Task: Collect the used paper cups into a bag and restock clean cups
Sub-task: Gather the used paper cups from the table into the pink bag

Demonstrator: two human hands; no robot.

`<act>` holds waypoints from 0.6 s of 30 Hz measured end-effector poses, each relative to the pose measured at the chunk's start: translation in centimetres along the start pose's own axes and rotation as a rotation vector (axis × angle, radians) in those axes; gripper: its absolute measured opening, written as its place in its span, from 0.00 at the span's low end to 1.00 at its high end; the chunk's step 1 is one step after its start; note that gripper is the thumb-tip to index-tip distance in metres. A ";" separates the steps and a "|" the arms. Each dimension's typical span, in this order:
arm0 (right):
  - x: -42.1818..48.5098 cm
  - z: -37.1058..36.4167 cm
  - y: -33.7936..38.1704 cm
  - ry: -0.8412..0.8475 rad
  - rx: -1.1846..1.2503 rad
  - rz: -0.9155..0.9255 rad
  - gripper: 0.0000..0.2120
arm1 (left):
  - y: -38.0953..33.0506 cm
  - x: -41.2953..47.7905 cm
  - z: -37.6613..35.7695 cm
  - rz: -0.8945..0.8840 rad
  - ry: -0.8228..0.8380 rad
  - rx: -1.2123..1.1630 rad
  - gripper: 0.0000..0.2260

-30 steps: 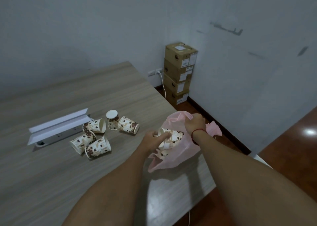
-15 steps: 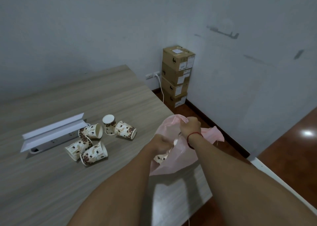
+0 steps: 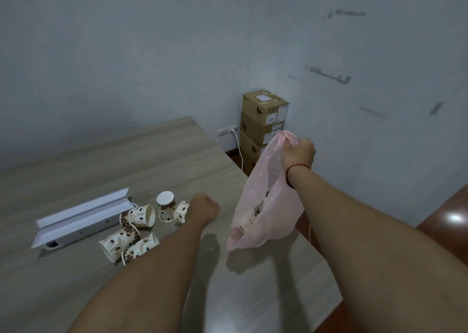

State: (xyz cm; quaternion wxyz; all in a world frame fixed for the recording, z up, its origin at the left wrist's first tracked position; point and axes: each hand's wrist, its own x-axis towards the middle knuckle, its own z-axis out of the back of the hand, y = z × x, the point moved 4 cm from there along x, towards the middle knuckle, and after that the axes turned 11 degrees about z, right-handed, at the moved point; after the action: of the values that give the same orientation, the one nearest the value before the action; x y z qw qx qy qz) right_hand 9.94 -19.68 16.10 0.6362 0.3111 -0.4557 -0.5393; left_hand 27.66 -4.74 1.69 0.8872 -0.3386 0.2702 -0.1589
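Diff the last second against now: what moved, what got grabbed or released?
The left hand released the cup inside the pink bag and withdrew left toward the loose cups. The right hand lifted the bag by its neck. The five loose cups and white socket box stayed put.

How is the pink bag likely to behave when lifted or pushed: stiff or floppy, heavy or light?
The pink bag hangs limp and creased from the right hand, so it is probably floppy and its mouth would sag shut unaided. Cups show through its thin film, so it likely weighs little and might tear if overloaded.
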 end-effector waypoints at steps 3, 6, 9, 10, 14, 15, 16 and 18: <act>-0.3 -1.6 -2.4 0.061 -0.014 -0.043 0.12 | 0.3 1.6 0.1 0.034 -0.022 0.015 0.11; -0.3 -3.4 -4.4 0.130 -0.015 -0.090 0.11 | 2.0 4.0 0.1 0.094 -0.029 0.047 0.10; 0.7 -5.6 -5.5 0.204 -0.025 -0.101 0.09 | 2.3 4.5 0.7 0.113 -0.001 0.125 0.09; 1.0 -6.4 -5.8 0.227 -0.040 -0.103 0.08 | 2.4 4.9 0.7 0.129 0.007 0.125 0.12; 1.7 -9.2 -7.6 0.306 -0.082 -0.113 0.14 | 3.1 7.2 0.4 0.170 0.005 0.154 0.06; 1.8 -9.8 -7.9 0.327 -0.099 -0.105 0.14 | 3.3 7.6 0.3 0.171 -0.012 0.168 0.06; 1.9 -10.2 -8.2 0.346 -0.112 -0.098 0.14 | 3.5 7.9 0.2 0.168 -0.029 0.187 0.06; 1.9 -10.8 -8.8 0.357 -0.145 -0.107 0.13 | 3.9 8.3 -0.2 0.151 -0.073 0.227 0.07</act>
State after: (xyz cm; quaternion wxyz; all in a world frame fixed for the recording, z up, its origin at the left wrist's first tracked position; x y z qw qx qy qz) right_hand 16.29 -24.56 4.50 0.6980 0.3791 -0.2782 -0.5401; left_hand 34.65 -5.93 -4.19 0.9384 -0.2202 0.2430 -0.1087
